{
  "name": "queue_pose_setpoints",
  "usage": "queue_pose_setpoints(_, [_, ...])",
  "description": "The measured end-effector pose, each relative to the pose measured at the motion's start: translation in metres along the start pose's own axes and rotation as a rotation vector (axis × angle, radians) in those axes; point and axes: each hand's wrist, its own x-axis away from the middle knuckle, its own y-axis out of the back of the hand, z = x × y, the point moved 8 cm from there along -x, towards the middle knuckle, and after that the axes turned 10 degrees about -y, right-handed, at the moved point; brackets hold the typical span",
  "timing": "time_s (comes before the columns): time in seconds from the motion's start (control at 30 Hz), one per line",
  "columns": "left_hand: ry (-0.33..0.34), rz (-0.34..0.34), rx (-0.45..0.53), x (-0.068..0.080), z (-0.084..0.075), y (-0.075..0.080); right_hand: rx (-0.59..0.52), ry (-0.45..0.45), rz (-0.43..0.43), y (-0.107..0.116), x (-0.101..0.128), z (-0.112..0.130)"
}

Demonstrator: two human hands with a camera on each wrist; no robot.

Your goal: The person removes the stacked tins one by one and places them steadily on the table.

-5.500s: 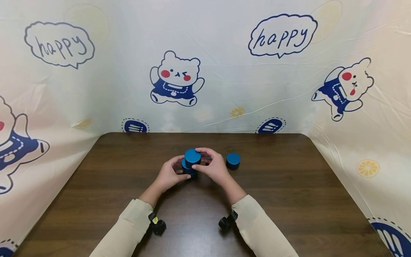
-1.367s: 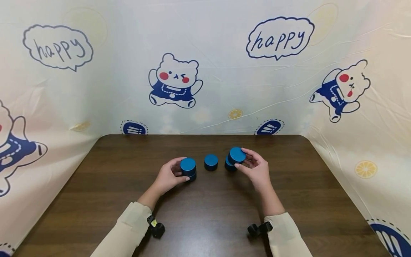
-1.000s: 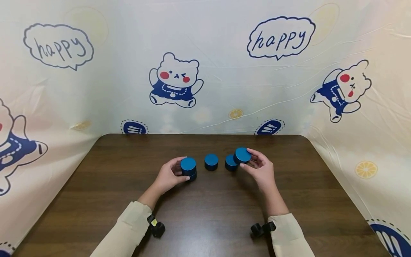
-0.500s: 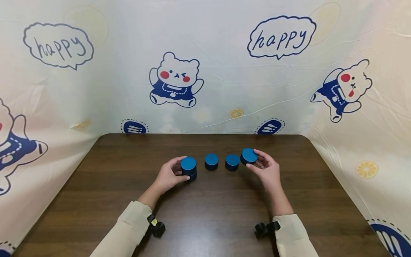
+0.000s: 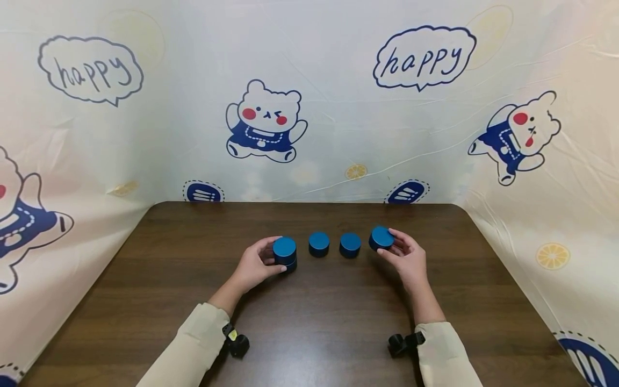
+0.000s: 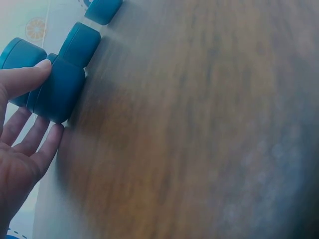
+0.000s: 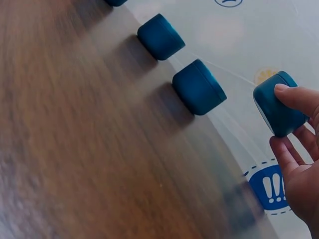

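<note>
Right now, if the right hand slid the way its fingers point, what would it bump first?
The right hand holds a blue puck and points left along the row. It would probably meet the nearest loose puck first, though depth is hard to judge.

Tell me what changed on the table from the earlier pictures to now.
The right hand carried one blue puck from above the left stack out to the right, lowering it at the row's right end. A puck now sits mid-row. The left hand stays holding the stack; the third puck hasn't moved.
</note>
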Motion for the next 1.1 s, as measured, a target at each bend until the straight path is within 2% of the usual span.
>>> queue_pose_setpoints(0.37, [-0.012,-0.002,0.009,0.0,-0.001,-0.002,0.024,-0.067,-0.009,0.004,-0.009,-0.019])
queue_pose_setpoints(0.7, [-0.001,-0.005,-0.02,0.0,-0.001,-0.001,0.084,-0.058,0.005,0.002,-0.016,-0.025])
queue_pose_setpoints(1.1, [-0.004,0.002,-0.01,0.001,-0.003,-0.001,0.189,-0.07,0.024,0.0,-0.028,-0.035])
